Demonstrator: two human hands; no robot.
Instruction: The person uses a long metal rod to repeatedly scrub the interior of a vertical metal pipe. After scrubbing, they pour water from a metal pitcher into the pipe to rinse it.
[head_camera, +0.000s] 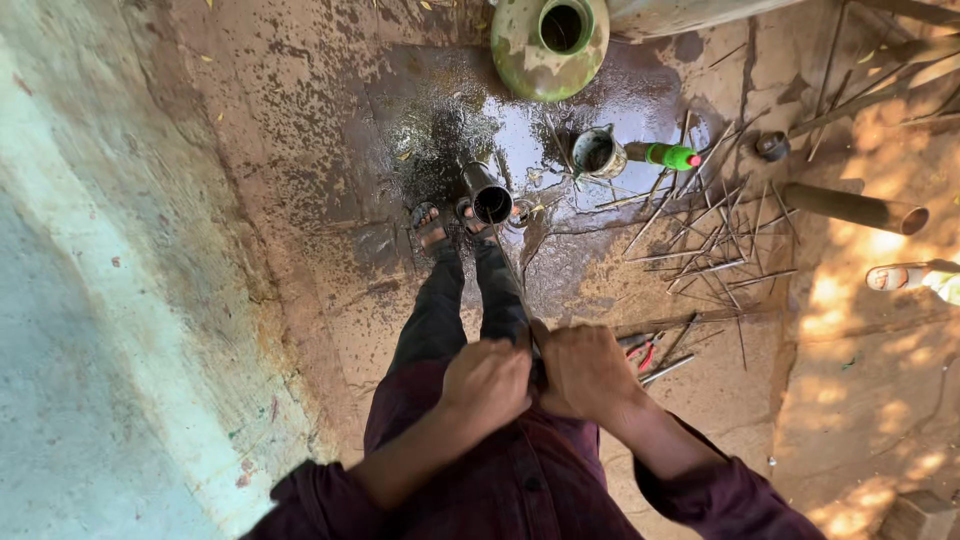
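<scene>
Muddy brown ground (300, 120) is what we're standing on, wet and shiny right ahead of our feet, dry and sun-dappled off to the right. Both our hands are clenched around a thin metal rod (512, 270): left hand (487, 383) and right hand (588, 372) sit side by side, knuckles up, just in front of our dark red shirt (520, 490). From the fists the rod runs down past our dark trousers to a short metal pipe (487, 192) standing between our sandaled feet (430, 228), open end facing up. We can't tell whether the rod actually goes inside the pipe.

Just right of our hands, red-handled pliers (642, 352) lie on the dirt next to a couple of loose rods. Further out there's a whole scatter of thin rods (700, 250) criss-crossed on the ground. Past the pipe sits a small metal cup (598, 153) with a green bottle (668, 155) lying beside it, both in the puddle. At the top edge stands a round green pot (548, 45), mud-splashed, mouth open.

Far right, a thicker pipe (855, 208) lies on its side, and someone else's sandaled foot (900, 276) pokes in. Along the left runs a pale painted wall (90, 330).
</scene>
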